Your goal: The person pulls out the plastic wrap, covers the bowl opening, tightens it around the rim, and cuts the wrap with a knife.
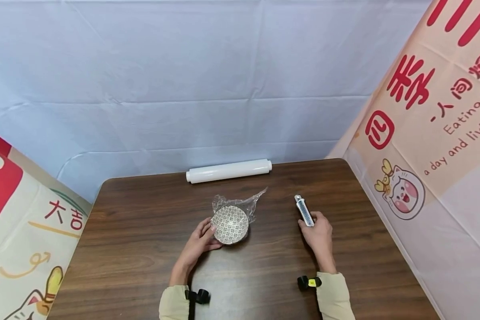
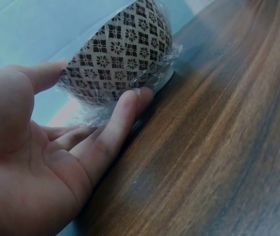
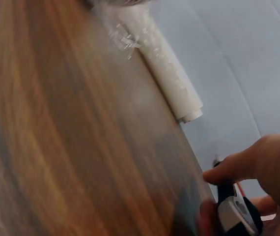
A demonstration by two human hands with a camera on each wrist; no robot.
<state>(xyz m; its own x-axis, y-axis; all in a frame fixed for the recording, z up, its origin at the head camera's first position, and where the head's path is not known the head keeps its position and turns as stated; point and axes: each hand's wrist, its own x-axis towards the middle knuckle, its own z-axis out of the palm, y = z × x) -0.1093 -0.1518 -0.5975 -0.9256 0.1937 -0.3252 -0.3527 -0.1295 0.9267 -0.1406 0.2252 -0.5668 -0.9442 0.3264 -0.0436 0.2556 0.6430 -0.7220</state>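
A round bowl (image 1: 230, 225) with a dark floral pattern stands upright on the table, clear plastic film clinging to its sides. Loose film (image 1: 246, 205) trails behind it. My left hand (image 1: 200, 242) holds the bowl from the left; in the left wrist view the thumb lies at its rim and the fingers (image 2: 123, 110) reach round its base. To the right, my right hand (image 1: 318, 231) grips a slim white-and-blue tool (image 1: 304, 211) with a metal-looking tip pointing away from me. Its dark and white end (image 3: 236, 211) shows between thumb and fingers in the right wrist view; its kind I cannot tell.
A white roll (image 1: 229, 171), apparently of plastic wrap, lies along the far edge of the brown wooden table (image 1: 124, 249). Pale cloth (image 1: 184, 80) hangs behind the table, and printed banners (image 1: 436, 146) hang at both sides.
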